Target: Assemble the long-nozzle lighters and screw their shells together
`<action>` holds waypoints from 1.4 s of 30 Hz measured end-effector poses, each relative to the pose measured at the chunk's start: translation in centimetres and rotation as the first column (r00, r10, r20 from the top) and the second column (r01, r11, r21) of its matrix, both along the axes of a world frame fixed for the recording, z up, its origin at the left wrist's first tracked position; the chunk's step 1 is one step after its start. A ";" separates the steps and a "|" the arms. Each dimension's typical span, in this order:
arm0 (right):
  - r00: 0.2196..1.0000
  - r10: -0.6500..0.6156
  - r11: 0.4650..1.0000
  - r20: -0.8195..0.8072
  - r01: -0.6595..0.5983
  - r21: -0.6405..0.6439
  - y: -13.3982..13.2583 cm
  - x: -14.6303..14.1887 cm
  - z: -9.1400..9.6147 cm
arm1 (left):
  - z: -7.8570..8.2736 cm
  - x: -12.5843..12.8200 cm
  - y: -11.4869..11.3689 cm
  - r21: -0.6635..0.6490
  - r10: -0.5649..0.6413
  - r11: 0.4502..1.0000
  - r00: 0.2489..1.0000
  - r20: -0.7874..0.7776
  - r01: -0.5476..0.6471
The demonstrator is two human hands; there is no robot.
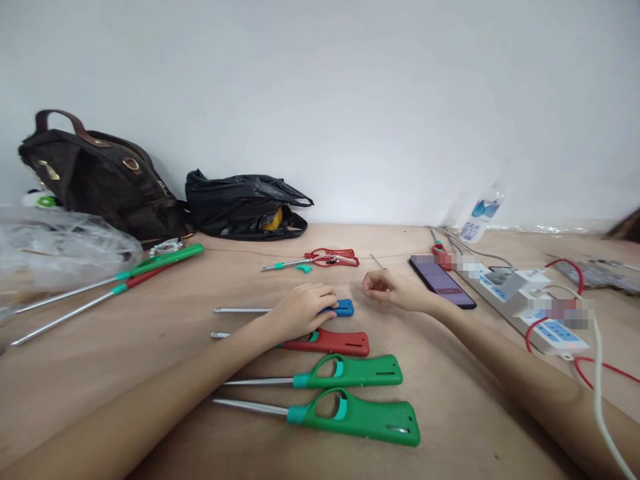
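My left hand (299,308) lies over a blue gas lighter (345,307), its fingers wrapped on the handle and hiding the trigger. To the right, my right hand (395,291) is closed with fingers curled; what it holds, if anything, is hidden. A thin metal rod (377,261) shows just behind those fingers; I cannot tell whether it touches them. Nearer me lie a red lighter (345,343) and two green ones, a far one (375,371) and a near one (375,420). Behind my hands, an opened red lighter (343,258) exposes its wires, beside a loose teal trigger (303,269).
A phone (443,283) and a power strip (545,330) with cables lie at right, a bottle (483,212) behind. At left are more lighters (167,260), a clear plastic bag (60,243), a dark bag (100,180) and a black plastic bag (240,207). A wall bounds the back.
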State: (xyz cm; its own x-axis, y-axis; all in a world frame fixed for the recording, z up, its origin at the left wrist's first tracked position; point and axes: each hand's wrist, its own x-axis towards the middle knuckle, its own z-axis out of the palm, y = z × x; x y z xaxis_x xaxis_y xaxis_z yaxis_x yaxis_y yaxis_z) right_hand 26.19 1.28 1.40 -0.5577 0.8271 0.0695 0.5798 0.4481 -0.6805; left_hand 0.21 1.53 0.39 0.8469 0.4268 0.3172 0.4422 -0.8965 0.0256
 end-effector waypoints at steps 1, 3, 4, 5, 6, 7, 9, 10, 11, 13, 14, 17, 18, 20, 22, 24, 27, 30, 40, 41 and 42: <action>0.997 0.022 0.999 -0.080 -0.025 -0.037 -0.1 -0.5 0.0 | 0.0 0.0 0.0 0.003 0.001 1.000 1.000 0.004 -0.001; 0.982 0.030 0.997 -0.184 -0.042 -0.066 -0.3 -1.3 -0.1 | 0.0 0.0 0.0 0.008 -0.001 1.000 1.000 0.010 0.001; 0.976 0.026 0.997 -0.216 -0.042 -0.069 -0.3 -1.6 -0.2 | 0.0 0.0 0.0 0.008 -0.003 1.000 1.000 0.013 0.003; 0.970 0.022 0.997 -0.241 -0.040 -0.072 -0.2 -1.9 -0.4 | 0.0 0.0 -0.1 0.006 -0.004 1.000 1.000 0.014 0.004; 0.966 0.019 0.996 -0.259 -0.041 -0.079 -0.2 -2.1 -0.7 | 0.0 0.1 -0.1 0.001 -0.005 1.000 1.000 0.014 0.005; 0.962 0.018 0.995 -0.272 -0.044 -0.088 -0.1 -2.3 -1.0 | 0.0 0.1 -0.1 -0.005 -0.005 1.000 1.000 0.014 0.005; 0.956 0.015 0.993 -0.294 -0.049 -0.107 0.1 -2.5 -1.6 | 0.1 0.1 -0.1 -0.018 -0.007 1.000 1.000 0.018 0.008; 0.953 0.013 0.993 -0.302 -0.049 -0.110 0.2 -2.6 -1.9 | 0.1 0.1 -0.1 -0.024 -0.010 1.000 1.000 0.022 0.011; 0.951 0.011 0.993 -0.308 -0.047 -0.108 0.3 -2.7 -2.1 | 0.1 0.2 -0.1 -0.029 -0.013 0.999 1.000 0.026 0.014; 0.951 0.009 0.995 -0.308 -0.040 -0.093 0.3 -2.8 -2.2 | 0.0 0.2 -0.1 -0.034 -0.016 0.999 0.999 0.035 0.017; 0.954 0.008 0.996 -0.300 -0.035 -0.085 0.2 -2.8 -2.2 | 0.0 0.2 0.0 -0.034 -0.015 0.999 0.999 0.038 0.016; 0.963 -0.008 0.996 -0.268 -0.016 -0.088 0.0 -2.9 -1.8 | -0.1 0.2 0.0 -0.037 -0.015 0.999 0.999 0.041 0.016; 0.965 -0.014 0.995 -0.261 -0.012 -0.097 0.0 -3.0 -1.7 | -0.1 0.2 0.0 -0.038 -0.016 0.999 0.999 0.041 0.018; 0.967 -0.019 0.993 -0.254 -0.011 -0.115 -0.1 -3.1 -1.5 | 0.0 0.2 0.0 -0.041 -0.020 0.999 0.999 0.042 0.021; 0.969 -0.019 0.993 -0.246 -0.012 -0.121 -0.1 -3.2 -1.4 | 0.1 0.2 0.0 -0.037 -0.020 0.999 0.999 0.044 0.022; 0.971 -0.018 0.992 -0.238 -0.012 -0.122 -0.1 -3.2 -1.4 | 0.1 0.2 -0.1 -0.036 -0.018 0.999 0.999 0.045 0.020; 0.972 -0.013 0.992 -0.234 -0.018 -0.128 0.0 -3.1 -1.4 | 0.1 0.2 -0.1 -0.042 -0.018 0.999 0.999 0.043 0.020; 0.972 -0.023 0.991 -0.235 -0.009 -0.131 0.1 -3.1 -1.5 | 0.0 0.2 -0.1 -0.044 -0.015 0.999 0.999 0.044 0.017; 0.970 -0.027 0.984 -0.241 -0.016 -0.177 0.6 -3.0 -2.1 | -0.1 0.2 0.0 -0.035 -0.014 0.999 0.999 0.034 0.015; 0.966 -0.024 0.980 -0.258 -0.028 -0.196 0.7 -3.0 -2.1 | -0.1 0.2 0.0 -0.035 -0.013 0.999 0.999 0.034 0.014; 0.962 -0.020 0.977 -0.272 -0.040 -0.211 0.7 -3.0 -2.2 | -0.1 0.2 0.0 -0.037 -0.013 0.999 0.999 0.035 0.014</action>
